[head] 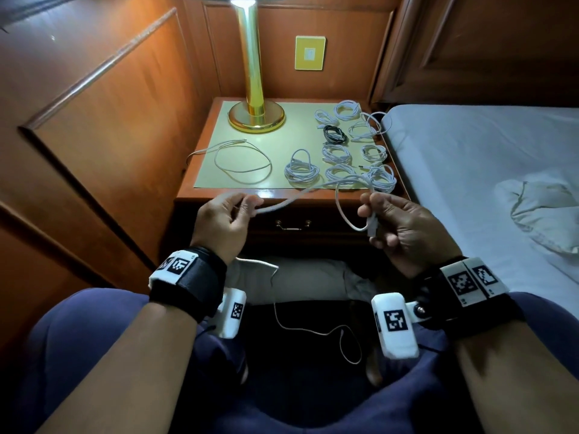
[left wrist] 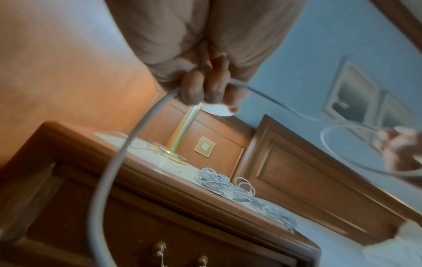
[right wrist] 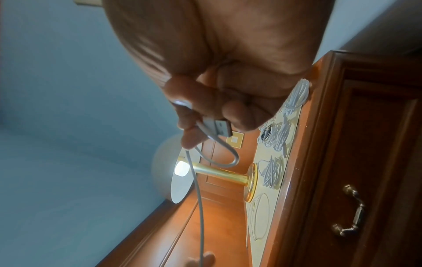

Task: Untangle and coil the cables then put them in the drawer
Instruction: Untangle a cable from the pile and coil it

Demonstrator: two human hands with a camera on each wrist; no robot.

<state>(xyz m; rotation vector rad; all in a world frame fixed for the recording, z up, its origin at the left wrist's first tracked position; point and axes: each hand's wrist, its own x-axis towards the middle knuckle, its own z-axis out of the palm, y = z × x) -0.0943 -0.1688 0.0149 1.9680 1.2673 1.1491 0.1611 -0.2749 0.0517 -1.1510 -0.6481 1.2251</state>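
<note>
While the white cable (head: 300, 195) hangs stretched in the air in front of the desk's (head: 219, 195) front edge, the right hand (head: 404, 227) pinches its USB plug (right wrist: 220, 127) with one small loop begun, and the left hand (head: 225, 220) has its fingers curled round the run farther along. To coil well, I would feed slack from the left into even loops at the right, matching the coiled cables (head: 347, 145) along the desk's right edge. The drawer (head: 293, 227) below looks closed.

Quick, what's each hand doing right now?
Left hand: pinching the white cable.
Right hand: holding the same cable near its USB plug.
</note>
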